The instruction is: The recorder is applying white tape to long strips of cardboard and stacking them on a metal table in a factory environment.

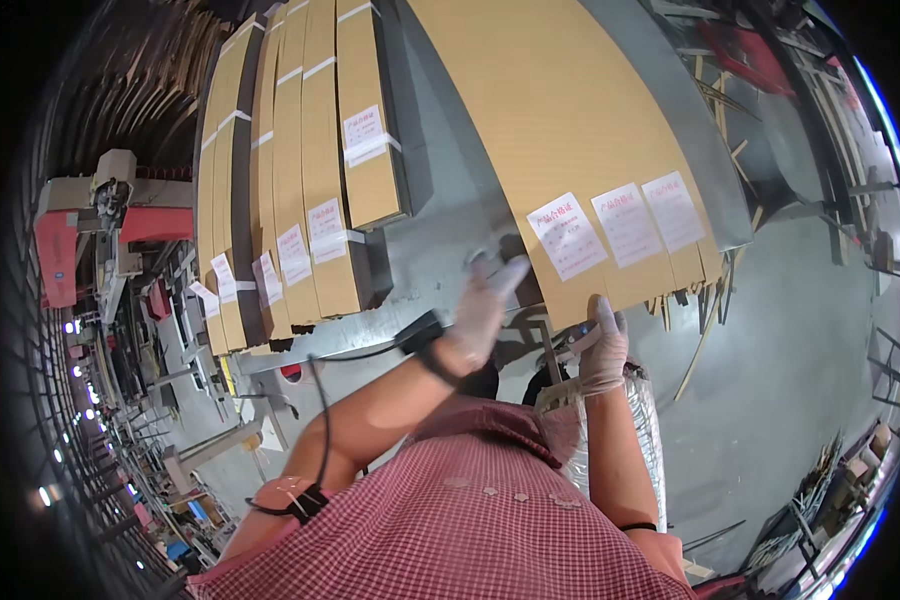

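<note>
A wide, long piece of brown cardboard (570,120) stretches away from me on the grey table, with three white paper labels (625,225) side by side at its near end. My right hand (602,355), in a pale glove, is closed at the cardboard's near edge, its fingertips on the top face below the labels. A small greyish item by the thumb is too unclear to name. Beside the cardboard's left edge is my left hand (482,310), also gloved and smeared by motion. Its fingers look stretched out and apart, with nothing visible in them.
Several long cardboard packages (290,180) bound with white straps lie side by side on the left, most with labels at their near ends. Red and grey machinery (120,220) stands farther left. Thin wooden strips (710,330) stick out under the table on the right. A black cable (325,420) hangs along my left forearm.
</note>
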Action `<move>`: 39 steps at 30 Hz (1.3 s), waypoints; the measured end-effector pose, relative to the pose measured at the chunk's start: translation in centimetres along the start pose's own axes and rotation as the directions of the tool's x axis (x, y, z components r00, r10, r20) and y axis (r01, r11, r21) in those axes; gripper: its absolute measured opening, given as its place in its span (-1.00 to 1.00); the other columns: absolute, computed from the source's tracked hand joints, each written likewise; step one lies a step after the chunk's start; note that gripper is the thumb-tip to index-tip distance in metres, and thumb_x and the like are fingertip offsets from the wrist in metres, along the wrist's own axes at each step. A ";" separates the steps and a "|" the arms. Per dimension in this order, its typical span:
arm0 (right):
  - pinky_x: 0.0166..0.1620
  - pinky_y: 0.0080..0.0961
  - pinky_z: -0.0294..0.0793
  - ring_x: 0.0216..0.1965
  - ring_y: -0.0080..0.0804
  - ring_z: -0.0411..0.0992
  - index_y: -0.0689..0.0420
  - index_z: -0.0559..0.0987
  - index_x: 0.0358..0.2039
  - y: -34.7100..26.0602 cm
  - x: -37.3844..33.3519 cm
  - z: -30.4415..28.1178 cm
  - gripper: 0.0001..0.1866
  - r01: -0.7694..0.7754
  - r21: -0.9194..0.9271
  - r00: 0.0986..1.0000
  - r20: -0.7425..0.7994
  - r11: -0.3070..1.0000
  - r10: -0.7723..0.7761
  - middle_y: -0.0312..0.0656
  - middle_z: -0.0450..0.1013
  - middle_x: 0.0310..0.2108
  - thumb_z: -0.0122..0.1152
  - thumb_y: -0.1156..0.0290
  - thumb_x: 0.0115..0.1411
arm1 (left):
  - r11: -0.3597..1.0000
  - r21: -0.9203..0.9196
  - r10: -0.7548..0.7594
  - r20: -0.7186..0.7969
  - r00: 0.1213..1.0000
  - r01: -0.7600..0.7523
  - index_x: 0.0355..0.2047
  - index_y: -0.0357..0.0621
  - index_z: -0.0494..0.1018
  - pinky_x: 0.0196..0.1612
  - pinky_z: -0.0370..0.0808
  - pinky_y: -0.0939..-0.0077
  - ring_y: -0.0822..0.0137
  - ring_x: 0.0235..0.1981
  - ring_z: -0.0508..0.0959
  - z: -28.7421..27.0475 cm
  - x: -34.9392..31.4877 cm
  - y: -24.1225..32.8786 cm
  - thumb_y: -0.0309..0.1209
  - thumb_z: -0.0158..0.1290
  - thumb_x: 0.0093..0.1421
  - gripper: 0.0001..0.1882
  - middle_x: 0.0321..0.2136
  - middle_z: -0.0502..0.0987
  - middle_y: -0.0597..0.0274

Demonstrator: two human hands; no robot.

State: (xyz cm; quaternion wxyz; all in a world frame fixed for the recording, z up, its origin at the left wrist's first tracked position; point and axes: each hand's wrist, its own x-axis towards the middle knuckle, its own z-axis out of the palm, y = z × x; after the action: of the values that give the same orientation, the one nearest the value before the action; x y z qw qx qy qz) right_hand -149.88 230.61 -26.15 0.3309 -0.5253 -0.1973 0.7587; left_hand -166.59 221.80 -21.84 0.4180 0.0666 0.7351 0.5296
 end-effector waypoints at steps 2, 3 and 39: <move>-0.33 -0.50 0.44 -0.29 -0.52 0.42 0.04 0.46 0.00 0.1 0.4 -0.2 -0.57 0.050 -0.058 0.999 0.013 0.997 -0.049 -0.35 0.45 -0.22 0.34 0.18 0.20 | 0.981 -0.121 -0.168 -0.156 0.973 0.149 0.19 -0.33 0.27 0.28 0.28 0.32 0.18 0.25 0.33 5.2 0.8 1.4 -0.09 0.23 0.21 -0.28 0.23 0.32 -0.15; -0.31 -0.49 0.44 -0.27 -0.51 0.42 0.03 0.46 0.01 0.0 0.6 -0.1 -0.57 0.005 -0.074 1.000 0.001 0.997 -0.005 -0.35 0.44 -0.21 0.33 0.17 0.19 | 0.974 -0.201 -0.138 -0.134 0.981 0.109 0.15 -0.33 0.30 0.21 0.33 0.31 0.18 0.17 0.39 6.5 1.6 0.2 -0.12 0.26 0.18 -0.31 0.15 0.39 -0.12; -0.27 -0.31 0.55 -0.33 -0.12 0.55 -0.06 0.64 -0.09 -14.9 -7.1 4.9 -0.62 0.898 -0.440 0.259 0.569 0.023 0.780 -0.19 0.59 -0.37 0.42 0.18 0.06 | 0.982 0.173 -0.175 0.667 0.725 0.077 -0.29 -0.22 0.53 -0.14 0.50 0.50 0.43 -0.33 0.55 2.0 -10.8 -0.4 -0.29 0.36 0.04 -0.67 -0.42 0.57 0.26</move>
State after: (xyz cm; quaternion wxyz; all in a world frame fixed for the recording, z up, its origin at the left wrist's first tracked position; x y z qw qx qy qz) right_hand -148.38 236.30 -9.92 -0.2991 0.0422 -0.8428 0.4454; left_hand -158.16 217.26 -16.51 0.6869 0.2327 0.5682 0.3889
